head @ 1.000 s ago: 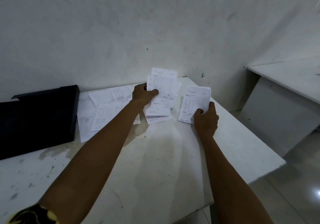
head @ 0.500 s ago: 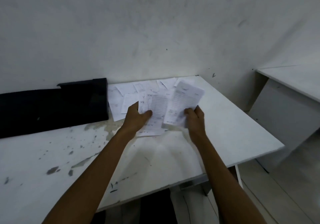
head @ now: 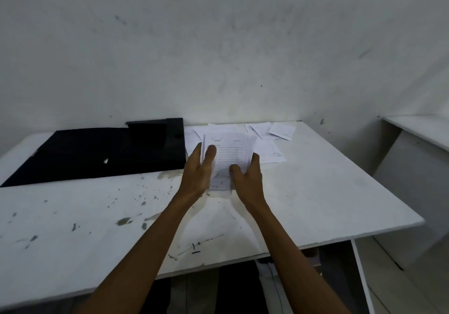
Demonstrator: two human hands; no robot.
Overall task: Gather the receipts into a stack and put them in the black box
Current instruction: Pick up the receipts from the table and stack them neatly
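A stack of white printed receipts (head: 230,154) is held upright between both hands over the middle of the white table (head: 328,192). My left hand (head: 198,172) presses its left edge and my right hand (head: 247,172) grips its right edge and bottom. Several loose receipts (head: 274,135) still lie flat at the back of the table, behind and to the right of the stack. The black box (head: 155,143) stands against the wall just left of the stack, with its black flap (head: 73,158) lying flat to the left.
A white wall rises right behind the table. A second white table (head: 418,131) stands to the right across a gap. The tabletop has dark stains (head: 124,221) on its left and front. Floor shows below the front edge.
The two separate handfuls of receipts have come together into one stack between both hands. The view has pulled back and shifted left, showing more of the black box and table.
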